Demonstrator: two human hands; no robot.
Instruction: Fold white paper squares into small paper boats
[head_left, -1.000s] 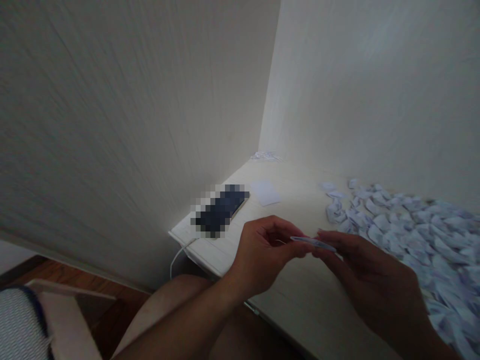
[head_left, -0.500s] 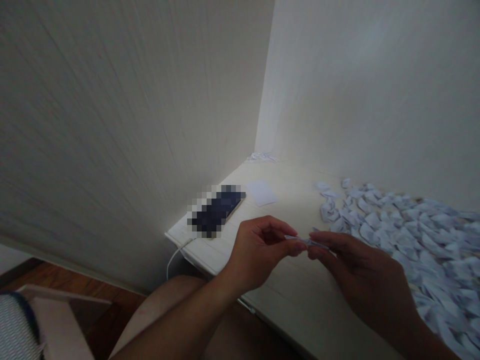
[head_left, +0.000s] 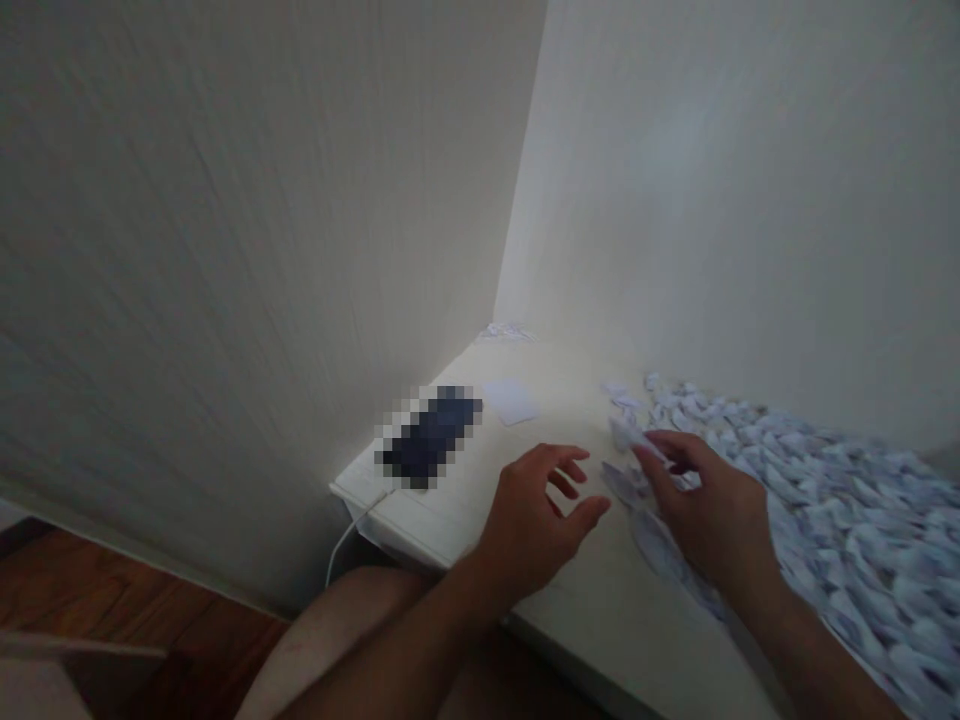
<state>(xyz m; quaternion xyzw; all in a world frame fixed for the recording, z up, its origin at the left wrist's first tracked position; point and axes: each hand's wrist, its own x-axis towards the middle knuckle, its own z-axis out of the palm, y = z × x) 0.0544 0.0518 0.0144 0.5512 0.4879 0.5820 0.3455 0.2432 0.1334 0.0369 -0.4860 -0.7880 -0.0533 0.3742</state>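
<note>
My right hand (head_left: pixel 709 500) pinches a small folded piece of white paper (head_left: pixel 630 438) between thumb and fingers, at the left edge of a spread of folded papers (head_left: pixel 847 510). Several loose folded pieces lie just under and left of that hand. My left hand (head_left: pixel 536 525) hovers over the near part of the white tabletop (head_left: pixel 577 620); its thumb and fingers are apart, with nothing between them. Beyond the left hand, a flat white paper sheet (head_left: pixel 511 402) lies on the table.
A dark, pixelated phone-like slab (head_left: pixel 431 435) rests near the table's left edge, with a white cable (head_left: pixel 349 530) running off the side. Thin white scraps (head_left: pixel 508 331) lie in the far corner. Pale walls (head_left: pixel 705 200) rise at the left and back.
Both hands held the folded paper together before. My left hand has let go and its fingers have spread, while my right hand has carried the paper to the folded pieces.
</note>
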